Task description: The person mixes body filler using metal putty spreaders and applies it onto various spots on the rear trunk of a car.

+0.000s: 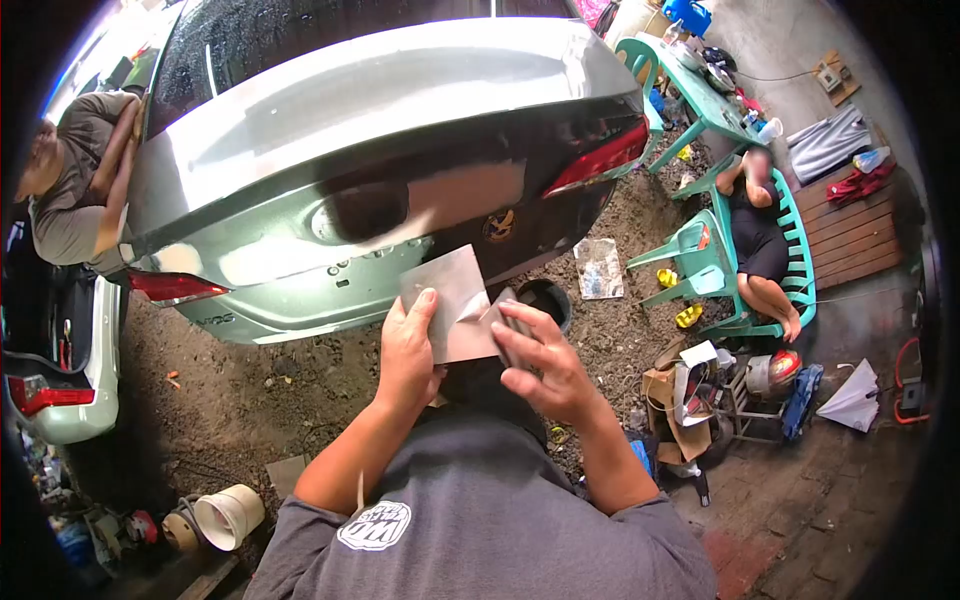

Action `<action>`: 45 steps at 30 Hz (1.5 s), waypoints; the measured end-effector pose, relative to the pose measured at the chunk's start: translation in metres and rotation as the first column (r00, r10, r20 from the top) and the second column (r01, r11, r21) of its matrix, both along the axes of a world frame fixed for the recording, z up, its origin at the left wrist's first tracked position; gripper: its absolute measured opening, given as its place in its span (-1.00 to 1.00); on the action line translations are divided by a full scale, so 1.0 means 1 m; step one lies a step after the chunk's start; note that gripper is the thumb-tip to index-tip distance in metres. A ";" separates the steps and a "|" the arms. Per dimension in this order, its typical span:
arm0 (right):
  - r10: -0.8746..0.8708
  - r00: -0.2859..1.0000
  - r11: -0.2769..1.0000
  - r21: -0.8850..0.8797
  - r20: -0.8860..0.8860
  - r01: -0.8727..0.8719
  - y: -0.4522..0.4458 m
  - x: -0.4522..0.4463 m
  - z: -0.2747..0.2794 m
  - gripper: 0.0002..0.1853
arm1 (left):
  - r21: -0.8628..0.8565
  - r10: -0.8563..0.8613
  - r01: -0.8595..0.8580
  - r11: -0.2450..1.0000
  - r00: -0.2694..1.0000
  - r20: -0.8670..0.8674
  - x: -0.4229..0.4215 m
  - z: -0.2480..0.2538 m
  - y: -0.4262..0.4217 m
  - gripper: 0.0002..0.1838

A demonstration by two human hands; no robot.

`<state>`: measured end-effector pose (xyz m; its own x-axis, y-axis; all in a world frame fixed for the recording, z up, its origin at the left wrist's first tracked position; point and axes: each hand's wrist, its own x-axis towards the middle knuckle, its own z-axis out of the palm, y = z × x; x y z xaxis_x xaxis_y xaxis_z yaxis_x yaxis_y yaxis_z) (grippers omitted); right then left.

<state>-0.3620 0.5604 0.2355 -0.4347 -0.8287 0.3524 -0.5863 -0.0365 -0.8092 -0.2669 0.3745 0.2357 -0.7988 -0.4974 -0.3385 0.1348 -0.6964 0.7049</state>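
Both arms [350,445] reach forward: my left hand [407,345] pinches a paper sheet [450,290] between thumb and fingers, my right hand [555,365] curls slightly spread fingers over a dark block [508,354]. Pale grey and creased, the paper sheet sits before the car [400,120].

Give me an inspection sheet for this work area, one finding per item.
Surface: silver car with patches of differing tone on its rear; gravelly ground beside it.
Job's things: grey sheet and grey pad, both in hand.
Clutter: cardboard boxes at right; white bucket at lower left.
Grips: left grip holds the sheet; right grip holds the pad by its edge.
Cables: thin dark cable at upper right; orange cord near the right edge.
Surroundings: one person beside the car at left; another person reclines on a green seat.
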 end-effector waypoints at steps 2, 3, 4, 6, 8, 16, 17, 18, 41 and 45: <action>-0.099 0.950 0.966 0.200 -0.297 0.164 0.013 -0.011 -0.009 -0.47 | -0.048 0.072 -0.073 0.996 0.997 -0.028 0.004 0.014 -0.003 -0.63; -0.157 0.938 0.957 0.188 -0.310 0.222 0.011 -0.013 -0.006 -0.47 | -0.075 0.106 -0.109 0.991 0.994 -0.041 0.006 0.019 -0.004 -0.62; -0.185 0.924 0.956 0.155 -0.335 0.248 0.012 -0.011 0.000 -0.47 | -0.236 0.153 -0.180 0.955 0.980 -0.129 0.008 0.016 -0.004 -0.63; -0.202 0.901 0.960 0.104 -0.384 0.260 0.011 -0.005 0.023 -0.47 | -0.392 0.177 -0.225 0.892 0.972 -0.156 0.011 0.011 -0.002 -0.66; -0.194 0.881 0.967 0.069 -0.431 0.246 -0.002 0.008 0.048 -0.47 | -0.466 0.183 -0.256 0.847 0.963 -0.197 0.010 0.013 0.004 -0.70; -0.128 0.909 0.989 0.014 -0.396 0.145 -0.022 0.013 0.030 -0.48 | -0.776 0.200 -0.254 0.578 0.965 -0.167 0.007 0.003 0.007 -0.69; -0.096 0.910 0.989 0.063 -0.404 0.132 -0.020 0.013 0.022 -0.47 | -0.801 0.249 -0.270 0.534 0.956 -0.156 0.005 0.004 0.007 -0.69; -0.066 0.909 0.986 0.111 -0.411 0.121 -0.019 0.013 0.013 -0.46 | -0.766 0.305 -0.307 0.565 0.940 -0.151 0.011 -0.020 0.002 -0.66; -0.423 0.675 0.882 -0.102 -0.605 0.461 -0.088 -0.160 -0.047 -0.50 | 0.126 0.439 -0.421 0.898 0.846 -0.303 0.055 -0.113 -0.140 -0.30; -0.430 0.652 0.882 -0.135 -0.625 0.452 -0.095 -0.166 -0.054 -0.49 | 0.145 0.450 -0.427 0.893 0.845 -0.289 0.056 -0.114 -0.142 -0.38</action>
<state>-0.5282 0.4658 0.1818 -0.4431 -0.6126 0.6545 -0.8916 0.3769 -0.2508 -0.2107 0.2325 0.1220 -0.5721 -0.8042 -0.1615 0.6388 -0.5603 0.5273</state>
